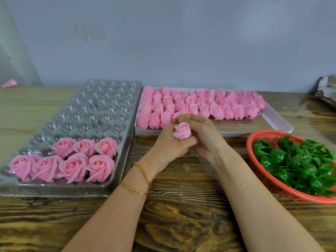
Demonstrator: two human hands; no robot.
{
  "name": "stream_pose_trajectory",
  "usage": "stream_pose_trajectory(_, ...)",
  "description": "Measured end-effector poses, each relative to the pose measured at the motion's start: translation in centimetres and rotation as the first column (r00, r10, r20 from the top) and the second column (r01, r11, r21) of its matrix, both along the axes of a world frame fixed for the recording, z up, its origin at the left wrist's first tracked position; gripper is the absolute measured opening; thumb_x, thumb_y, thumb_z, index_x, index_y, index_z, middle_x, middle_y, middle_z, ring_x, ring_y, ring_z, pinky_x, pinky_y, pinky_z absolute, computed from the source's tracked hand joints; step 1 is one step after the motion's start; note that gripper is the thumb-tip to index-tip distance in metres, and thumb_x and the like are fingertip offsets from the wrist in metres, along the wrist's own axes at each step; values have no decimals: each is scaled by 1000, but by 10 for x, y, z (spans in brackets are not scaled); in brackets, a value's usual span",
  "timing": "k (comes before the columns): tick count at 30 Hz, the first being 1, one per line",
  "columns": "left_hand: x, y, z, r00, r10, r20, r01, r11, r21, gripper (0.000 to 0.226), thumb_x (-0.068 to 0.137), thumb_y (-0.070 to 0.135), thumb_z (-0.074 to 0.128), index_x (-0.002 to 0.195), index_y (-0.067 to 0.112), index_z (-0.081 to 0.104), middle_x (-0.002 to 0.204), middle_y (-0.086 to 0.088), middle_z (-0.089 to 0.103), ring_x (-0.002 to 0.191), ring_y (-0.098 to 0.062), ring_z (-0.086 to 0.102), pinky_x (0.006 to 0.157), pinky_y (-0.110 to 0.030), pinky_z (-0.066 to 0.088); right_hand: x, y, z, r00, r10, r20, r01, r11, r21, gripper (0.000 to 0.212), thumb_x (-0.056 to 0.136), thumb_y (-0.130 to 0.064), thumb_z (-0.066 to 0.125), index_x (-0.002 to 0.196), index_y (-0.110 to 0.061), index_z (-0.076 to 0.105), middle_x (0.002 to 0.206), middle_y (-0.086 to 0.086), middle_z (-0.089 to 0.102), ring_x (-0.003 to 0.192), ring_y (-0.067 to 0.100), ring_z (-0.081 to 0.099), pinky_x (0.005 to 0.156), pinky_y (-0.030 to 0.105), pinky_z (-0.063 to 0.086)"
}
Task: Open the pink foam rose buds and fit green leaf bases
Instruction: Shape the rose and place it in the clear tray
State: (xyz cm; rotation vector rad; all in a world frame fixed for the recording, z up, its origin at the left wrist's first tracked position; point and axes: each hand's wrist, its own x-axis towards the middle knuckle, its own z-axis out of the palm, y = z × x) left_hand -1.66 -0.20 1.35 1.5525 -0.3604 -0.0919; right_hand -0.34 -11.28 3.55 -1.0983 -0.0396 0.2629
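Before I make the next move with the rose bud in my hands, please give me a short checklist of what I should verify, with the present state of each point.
1. Grip: the rose bud is held between the left hand and the right hand: ok.
2. Petals opened as wide as on the finished roses: not ok, they are tight.
3. Green base fitted under it: cannot tell, the hands hide the underside.
4. Supply: leaf bases lie in the red basket: ok.
5. Free cell in the clear tray: ok, many are free.
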Motion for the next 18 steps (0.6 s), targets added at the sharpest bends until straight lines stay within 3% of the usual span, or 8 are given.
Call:
stream_pose_trajectory(3, 0, 2, -1, 1000, -4, -18, 4, 1000, 9, 19, 74, 11, 64, 58, 17, 55, 42, 4, 42, 35, -6, 38, 38, -15, 29, 0, 0, 0, 998, -61, 10, 62, 993, -98, 31, 87, 6, 60, 66, -11, 73, 76, 10, 72, 69, 19, 69, 58, 28, 56)
stream_pose_trajectory(6, 3, 3, -3, 1000, 18, -15, -17, 999, 42, 24, 77, 9, 65, 58, 23, 59, 44, 8, 47, 38, -3, 42, 41, -15, 33, -1, 2, -1, 987, -159, 36, 163, 972, -168, 23, 91, 0, 60, 72, -9, 71, 76, 11, 71, 74, 23, 68, 69, 35, 57)
stream_pose_trajectory(9, 4, 3, -1, 995, 98, -24, -96, 992, 77, 6, 76, 17, 69, 80, 13, 71, 68, -19, 66, 62, -16, 59, 61, -40, 52, -1, 4, 2, 966, -232, 111, 249, 951, -183, 22, 95, -8, 58, 77, -6, 69, 79, 11, 69, 79, 24, 64, 76, 38, 53)
stream_pose_trajectory(10, 5, 3, -2, 992, 124, -24, -121, 988, 95, 18, 76, 18, 70, 89, 6, 70, 80, -25, 67, 68, -20, 60, 70, -46, 53, -1, 4, 3, 959, -246, 138, 268, 948, -173, 21, 95, -10, 59, 77, -6, 69, 80, 10, 69, 81, 22, 64, 78, 37, 53)
stream_pose_trajectory(12, 6, 3, -5, 989, 148, -16, -146, 983, 109, 16, 79, 16, 69, 89, 4, 69, 71, -18, 68, 63, -12, 58, 62, -29, 50, -3, 4, 6, 953, -247, 175, 275, 948, -158, 19, 94, -12, 62, 77, -9, 71, 82, 7, 71, 81, 17, 66, 76, 33, 54)
stream_pose_trajectory(14, 7, 3, -6, 987, 162, -14, -159, 980, 123, 7, 81, 11, 67, 74, 14, 67, 49, 6, 57, 46, -1, 49, 47, -15, 40, -6, 5, 7, 949, -220, 225, 265, 945, -190, 16, 91, -12, 65, 76, -10, 71, 82, 7, 71, 80, 14, 67, 72, 30, 54)
stream_pose_trajectory(16, 8, 4, -7, 984, 176, -16, -172, 976, 136, 21, 81, 10, 68, 67, 24, 63, 46, 12, 56, 43, 2, 50, 45, -14, 40, -8, 7, 7, 932, -185, 313, 276, 921, -275, 13, 88, -8, 69, 76, -5, 71, 80, 10, 68, 78, 15, 64, 75, 31, 53)
stream_pose_trajectory(18, 10, 5, -7, 984, 176, -14, -172, 974, 148, 19, 81, 10, 69, 74, 27, 67, 58, 11, 67, 55, 0, 62, 52, -18, 49, -10, 10, 6, 910, -139, 390, 289, 889, -356, 12, 86, -6, 71, 74, -6, 71, 73, 6, 68, 73, 12, 62, 76, 28, 52)
